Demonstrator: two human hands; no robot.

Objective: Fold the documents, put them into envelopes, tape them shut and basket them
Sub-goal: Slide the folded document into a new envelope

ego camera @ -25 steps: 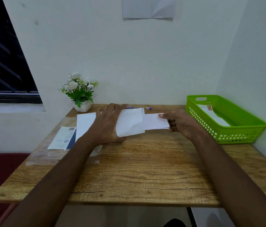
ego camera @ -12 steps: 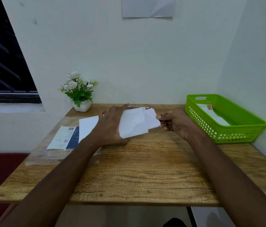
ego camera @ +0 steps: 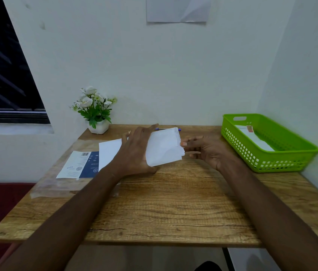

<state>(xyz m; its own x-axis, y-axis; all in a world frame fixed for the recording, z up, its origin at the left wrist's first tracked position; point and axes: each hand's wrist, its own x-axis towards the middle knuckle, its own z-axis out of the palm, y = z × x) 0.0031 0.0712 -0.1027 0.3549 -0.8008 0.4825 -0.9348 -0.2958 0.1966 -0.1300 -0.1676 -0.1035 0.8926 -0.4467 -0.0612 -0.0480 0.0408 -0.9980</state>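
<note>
Left hand (ego camera: pixel 136 151) grasps the envelope (ego camera: pixel 164 146); right hand (ego camera: pixel 207 151) pinches its open end. Risk: the paper inside may snag and crumple.

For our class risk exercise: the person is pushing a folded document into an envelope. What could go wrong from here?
1. The document shows only a thin edge at the envelope mouth, pushed by the right hand; it may crumple or jam.
2. The left hand grips the envelope at one side only; it could bend or slip.
3. The pen lies just behind and may get knocked.
</note>
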